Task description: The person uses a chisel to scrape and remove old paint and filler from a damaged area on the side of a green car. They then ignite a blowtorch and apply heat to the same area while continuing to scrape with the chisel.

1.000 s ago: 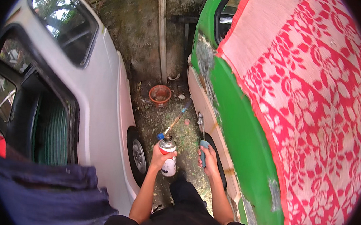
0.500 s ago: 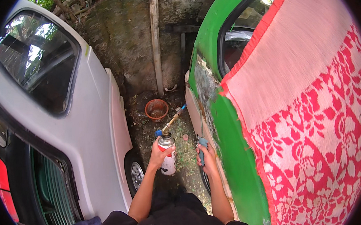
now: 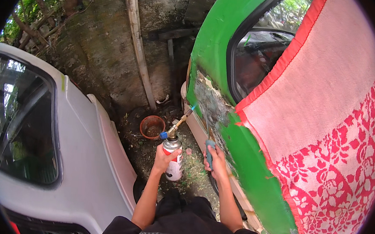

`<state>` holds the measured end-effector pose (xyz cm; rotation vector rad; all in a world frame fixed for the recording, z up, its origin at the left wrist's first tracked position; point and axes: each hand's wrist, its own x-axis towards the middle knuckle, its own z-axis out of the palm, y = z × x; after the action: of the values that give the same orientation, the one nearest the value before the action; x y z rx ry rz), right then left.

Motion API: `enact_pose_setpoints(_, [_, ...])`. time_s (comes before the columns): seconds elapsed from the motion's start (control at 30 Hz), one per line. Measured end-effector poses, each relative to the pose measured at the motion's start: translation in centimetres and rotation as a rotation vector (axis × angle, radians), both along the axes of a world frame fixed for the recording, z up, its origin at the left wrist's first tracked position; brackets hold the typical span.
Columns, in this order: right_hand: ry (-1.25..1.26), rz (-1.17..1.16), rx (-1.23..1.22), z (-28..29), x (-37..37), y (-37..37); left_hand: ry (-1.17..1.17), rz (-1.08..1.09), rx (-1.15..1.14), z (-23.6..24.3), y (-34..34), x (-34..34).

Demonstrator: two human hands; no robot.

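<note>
My left hand (image 3: 163, 158) is wrapped round the gas canister of a blowtorch (image 3: 175, 167), which stands upright with its brass nozzle slanting up to the right. A small blue flame (image 3: 193, 108) shows at the nozzle tip, by the edge of a green car body (image 3: 249, 165). My right hand (image 3: 217, 162) is closed round the grey-blue handle of a long thin-shafted tool (image 3: 210, 157). Its shaft points up along the panel; whether it is a screwdriver or a scraper I cannot tell. Above it, a bare patch (image 3: 214, 105) of grey, flaking surface breaks the green paint.
A pink-and-red floral cloth (image 3: 321, 126) covers much of the green car. On the left a white car (image 3: 85, 153) flanks the narrow gap. An orange-brown pot (image 3: 152, 127) sits on the littered ground. Behind, a wooden post (image 3: 138, 44) leans against the stained wall.
My view has shifted, with the green car larger and the white car lower left. The torch's flame now sits closer to the green panel's edge. Both hands keep their grips.
</note>
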<state>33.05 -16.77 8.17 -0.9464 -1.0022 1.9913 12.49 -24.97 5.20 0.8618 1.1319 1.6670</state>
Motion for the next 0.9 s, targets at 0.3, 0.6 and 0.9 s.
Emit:
enact_pose_setpoints(0.3, [0.116,-0.03,0.013,2.1,-2.5,3.1,0.015,-0.071,0.001,2.3,2.9,-2.6])
enact_pose_setpoints(0.6, [0.081,0.006,-0.01,3.5,-1.9,5.6,-0.011,-0.045,-0.008,2.2,6.7,-1.8])
enact_pose_setpoints(0.9, [0.126,0.064,-0.026,3.0,-0.2,7.0,-0.099,-0.088,-0.001,2.4,9.9,-0.8])
